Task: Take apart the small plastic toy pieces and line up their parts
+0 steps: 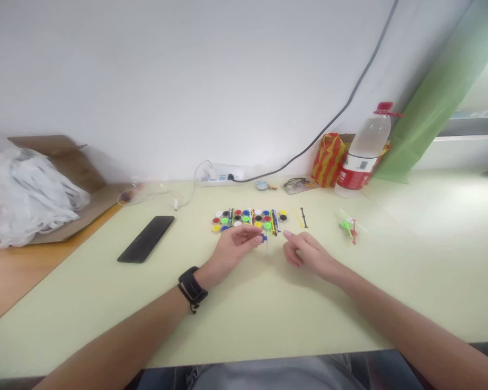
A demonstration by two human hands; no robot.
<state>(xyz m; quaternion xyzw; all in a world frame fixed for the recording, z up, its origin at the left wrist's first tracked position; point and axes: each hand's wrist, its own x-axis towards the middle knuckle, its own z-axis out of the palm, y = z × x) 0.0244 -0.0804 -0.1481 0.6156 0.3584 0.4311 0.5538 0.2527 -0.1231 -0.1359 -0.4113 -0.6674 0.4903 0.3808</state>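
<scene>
Near edge: both bare forearms reach in over the pale green tabletop (pixel 268 319), black watch (pixel 192 287) on the left wrist. Left hand (pixel 231 250) has fingers curled, tips pinching a small blue plastic piece (pixel 263 237) just in front of the parts cluster. Right hand (pixel 309 253) holds nothing, index finger out toward the blue piece, other fingers loosely folded; hands close together but not touching.

Just beyond: cluster of small round multicoloured plastic discs and thin coloured rods (pixel 250 219), laid in rows. Right of it, loose yellow and black rods (pixel 301 217), then a small green-and-red built piece (pixel 349 227) set apart.

Judgement: pinch looks light, so grip the blue piece firmly at the tips and keep it low over the table; the piece is tiny and could roll.

Left: flat black phone (pixel 146 238). Far: white power strip (pixel 223 174), clear plastic bottle with red cap (pixel 364 151), white plastic bag (pixel 24 195).
</scene>
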